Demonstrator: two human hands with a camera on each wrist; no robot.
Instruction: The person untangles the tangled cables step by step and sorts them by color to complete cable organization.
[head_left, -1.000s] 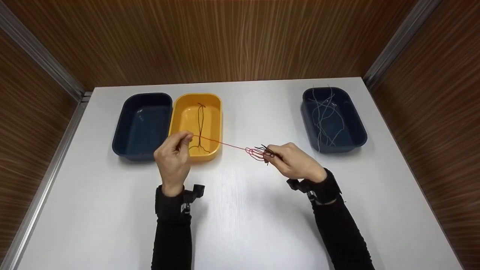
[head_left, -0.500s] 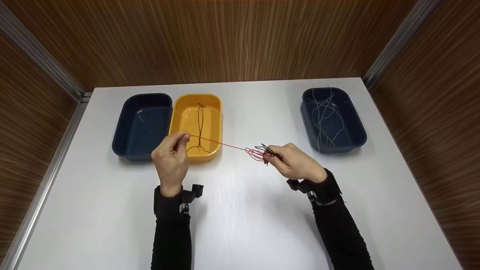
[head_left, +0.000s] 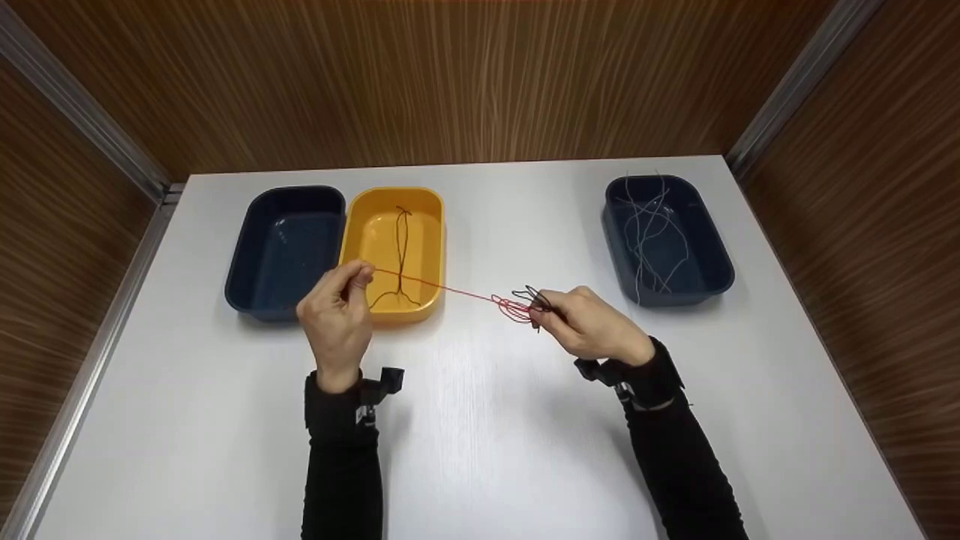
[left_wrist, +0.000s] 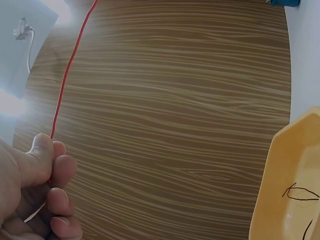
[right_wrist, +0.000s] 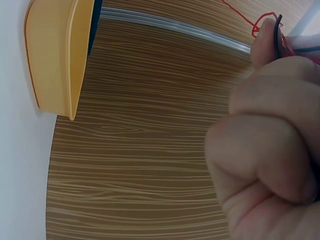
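Between thumb and forefinger my left hand (head_left: 337, 322) pinches the end of a red wire (left_wrist: 64, 80), above the front left of the yellow bin. From there the wire runs taut to the right, into a tangle of red loops (head_left: 513, 308) at my right hand (head_left: 592, 322). That hand's fingers and thumb grip the tangle together with black wire (head_left: 534, 295), whose loops stick out past the fingertips. In the right wrist view a red loop and a piece of black wire (right_wrist: 277, 37) show at the fingertips; the curled fingers hide the rest of the bundle.
The yellow bin (head_left: 437, 255) holds a black wire (head_left: 401, 247) and stands beside a dark blue bin (head_left: 244, 262) on the left. Another dark blue bin (head_left: 709, 289) at the right holds several grey wires (head_left: 641, 240). Wood-grain panels (head_left: 480, 82) surround the white table (head_left: 480, 450).
My left hand has drifted a little to the left, drawing the red wire's end with it. My right hand has stayed nearly still, and its black loops have shifted slightly.
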